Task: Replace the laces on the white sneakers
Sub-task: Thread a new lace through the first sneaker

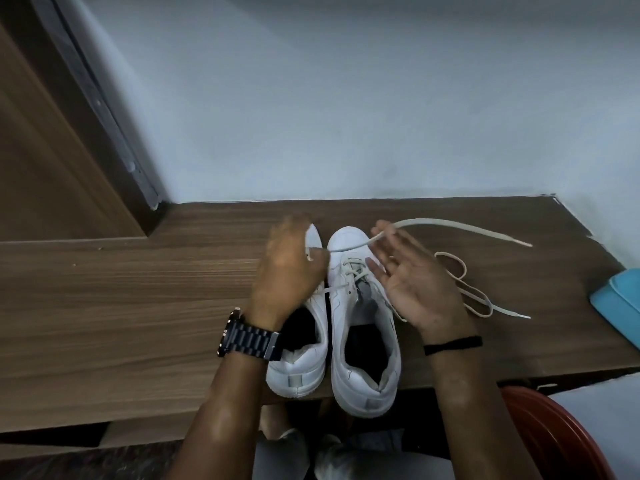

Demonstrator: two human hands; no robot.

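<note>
white sneakers (363,341) sitting side by side at near edge of wooden table (121,306), heels overhanging. left hand (287,268) pinching lace (450,225) above left shoe; right hand (412,282) spreading fingers wide, lace draping over fingertips. loose lace (464,285) lying just right.

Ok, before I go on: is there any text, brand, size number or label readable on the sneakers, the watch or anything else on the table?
None can be read.
Left sneaker: grey heel tab, blank at this sharpness.
Right sneaker: no legible logo or size mark.
Watch on the left wrist: face turned away, nothing readable.
Blue object at the table's right edge: no visible lettering.
</note>
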